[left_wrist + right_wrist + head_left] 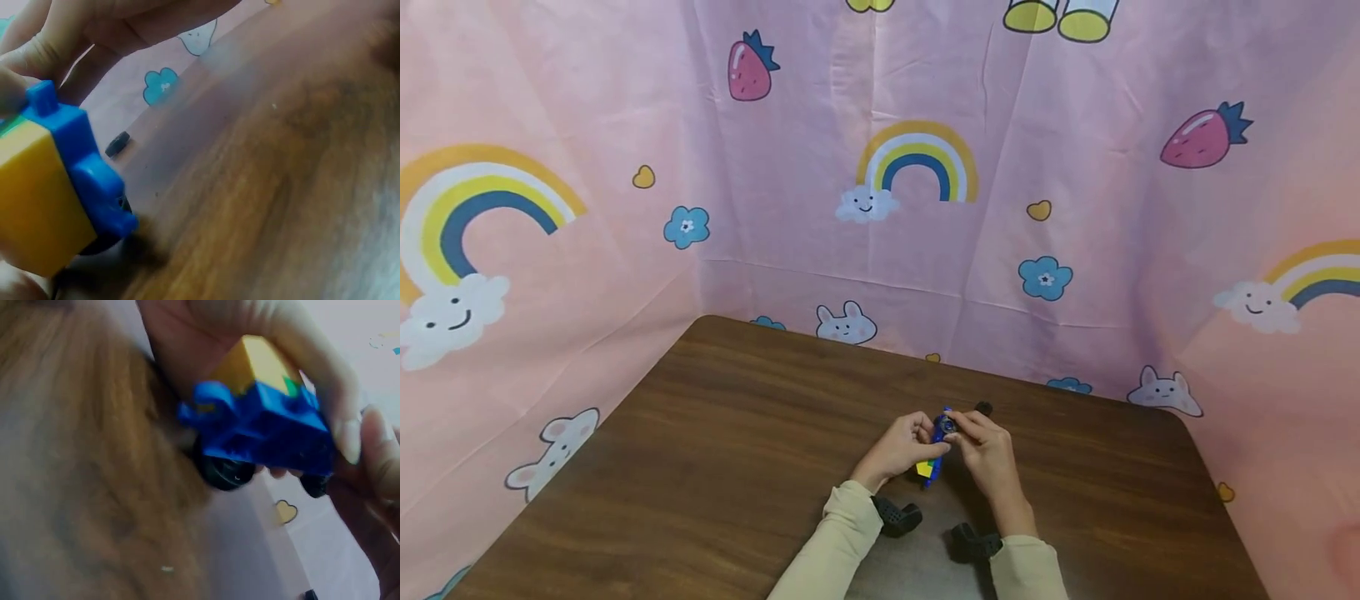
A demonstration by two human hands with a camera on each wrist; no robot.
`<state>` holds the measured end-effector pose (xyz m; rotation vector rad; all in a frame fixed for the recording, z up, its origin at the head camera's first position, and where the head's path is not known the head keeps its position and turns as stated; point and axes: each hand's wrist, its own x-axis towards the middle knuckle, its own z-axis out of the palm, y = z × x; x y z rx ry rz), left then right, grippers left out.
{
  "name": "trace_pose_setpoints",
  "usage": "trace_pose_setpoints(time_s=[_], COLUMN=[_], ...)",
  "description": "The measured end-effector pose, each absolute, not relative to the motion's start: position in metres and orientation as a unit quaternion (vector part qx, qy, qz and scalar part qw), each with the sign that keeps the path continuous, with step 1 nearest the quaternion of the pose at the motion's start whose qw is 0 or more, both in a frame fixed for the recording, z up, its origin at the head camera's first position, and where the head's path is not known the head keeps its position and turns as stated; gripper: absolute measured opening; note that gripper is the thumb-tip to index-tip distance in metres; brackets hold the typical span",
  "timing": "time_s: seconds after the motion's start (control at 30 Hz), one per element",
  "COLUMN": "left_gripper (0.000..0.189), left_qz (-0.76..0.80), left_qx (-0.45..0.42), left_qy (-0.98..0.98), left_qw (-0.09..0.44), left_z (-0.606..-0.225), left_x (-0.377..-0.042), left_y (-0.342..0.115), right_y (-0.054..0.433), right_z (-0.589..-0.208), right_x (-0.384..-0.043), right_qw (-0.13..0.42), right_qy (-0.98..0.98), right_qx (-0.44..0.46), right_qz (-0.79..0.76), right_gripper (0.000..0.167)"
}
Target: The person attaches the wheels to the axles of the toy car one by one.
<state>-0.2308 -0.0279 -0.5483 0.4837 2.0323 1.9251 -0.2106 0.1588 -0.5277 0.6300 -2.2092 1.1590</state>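
Observation:
A small toy vehicle is held just above the table, with a blue chassis (269,431), a yellow block (40,200) and a bit of green on top. Black wheels (228,472) show along its underside. My left hand (901,446) grips the toy, its thumb across the body. At the far end of the chassis, my right hand (991,457) pinches a dark wheel (948,425) between thumb and fingers. Whether that wheel is seated on the chassis cannot be made out. Fingers cover part of the toy.
Beyond the right hand, a loose black wheel (983,408) lies on the brown wooden table (737,467). Black wrist devices (898,517) sit under both sleeves. A pink patterned cloth (790,225) hangs round the table's back and sides.

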Motion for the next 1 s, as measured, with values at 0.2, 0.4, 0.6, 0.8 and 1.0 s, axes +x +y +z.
trace_pose_setpoints(time_s=[0.2, 0.4, 0.6, 0.8, 1.0], left_gripper=[0.026, 0.027, 0.027, 0.026, 0.026], left_qz=[0.663, 0.66, 0.663, 0.658, 0.654], left_qx=[0.181, 0.168, 0.161, 0.167, 0.175], left_qy=[0.71, 0.716, 0.713, 0.715, 0.713], left_qw=[0.154, 0.152, 0.162, 0.167, 0.182], left_z=[-0.546, -0.546, -0.548, -0.55, -0.551], left_x=[-0.233, -0.235, -0.232, -0.231, -0.23], left_y=[-0.027, -0.029, -0.03, -0.032, -0.032], right_y=[0.16, 0.158, 0.154, 0.15, 0.151], right_z=[-0.525, -0.521, -0.518, -0.51, -0.502], right_x=[-0.211, -0.214, -0.21, -0.206, -0.199], right_qw=[0.296, 0.28, 0.265, 0.208, 0.167], right_qy=[-0.826, -0.835, -0.844, -0.871, -0.888], right_qx=[0.247, 0.234, 0.214, 0.174, 0.172], right_qz=[0.411, 0.412, 0.413, 0.409, 0.392], right_gripper=[0.038, 0.036, 0.033, 0.035, 0.038])
